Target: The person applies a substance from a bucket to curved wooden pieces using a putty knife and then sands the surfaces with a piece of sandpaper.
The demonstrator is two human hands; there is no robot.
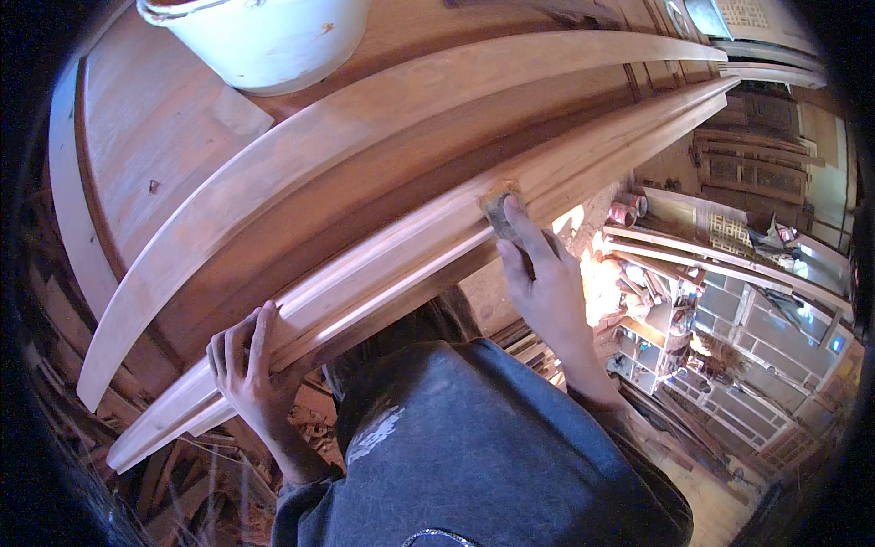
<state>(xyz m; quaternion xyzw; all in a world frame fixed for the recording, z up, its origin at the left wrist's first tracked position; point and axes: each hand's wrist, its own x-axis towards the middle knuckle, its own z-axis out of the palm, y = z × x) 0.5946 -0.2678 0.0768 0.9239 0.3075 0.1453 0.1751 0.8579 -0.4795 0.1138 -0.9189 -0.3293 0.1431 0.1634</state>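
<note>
Moulding (383,258) is clamped by the left hand (244,366), likely for steadiness; the right hand (549,278), well apart, grips a pad (498,211) against it.

highlights streak the moulding (392,260), glare (599,284) bleaches patches at right, and edges curve into black.

Wooden worktop (164,118) — white bucket (264,46), plank (310,128), moulding (401,248)

A woodworking workshop, judging by the long moulded board (392,261), wood scraps (178,497) and paint-smeared tins (622,213).
</note>
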